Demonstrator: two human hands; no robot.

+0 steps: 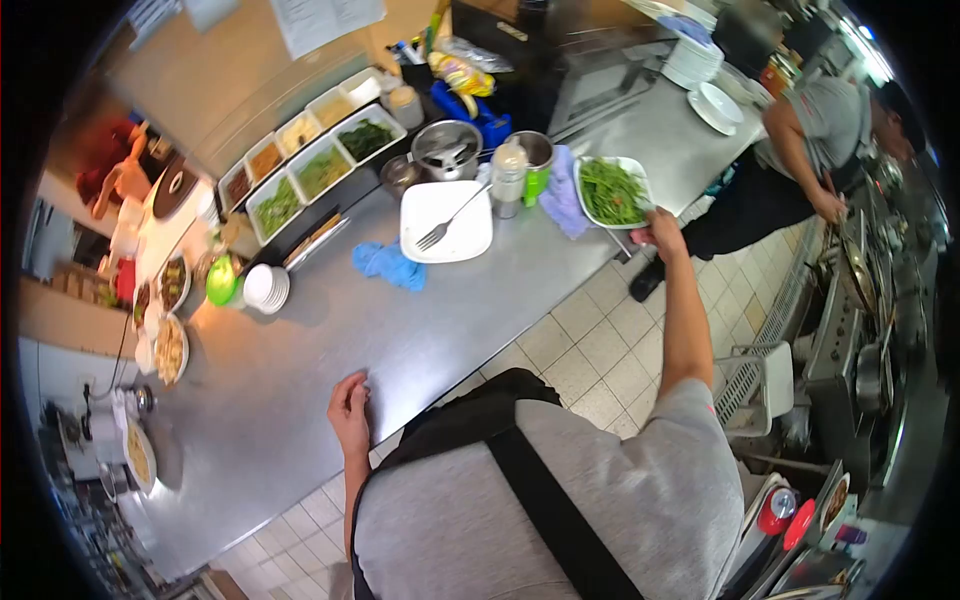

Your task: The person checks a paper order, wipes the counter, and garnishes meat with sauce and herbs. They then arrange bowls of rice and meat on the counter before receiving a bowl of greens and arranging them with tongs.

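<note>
Out to the right, my right hand grips the near corner of a white square plate. Green leaves or stalks with a few reddish bits are heaped on it. My left hand is at the near edge of the steel counter, empty, its fingers loosely bent and apart. Between the hands, farther back, a white square dish has a fork lying across it. A crumpled blue cloth lies beside that dish, and a purple cloth is left of the plate with greens.
White ingredient bins line the back, near a squeeze bottle and metal pots. Small stacked bowls and filled dishes stand left. A co-worker bends over the stove at right; a white stool stands on the tiled floor.
</note>
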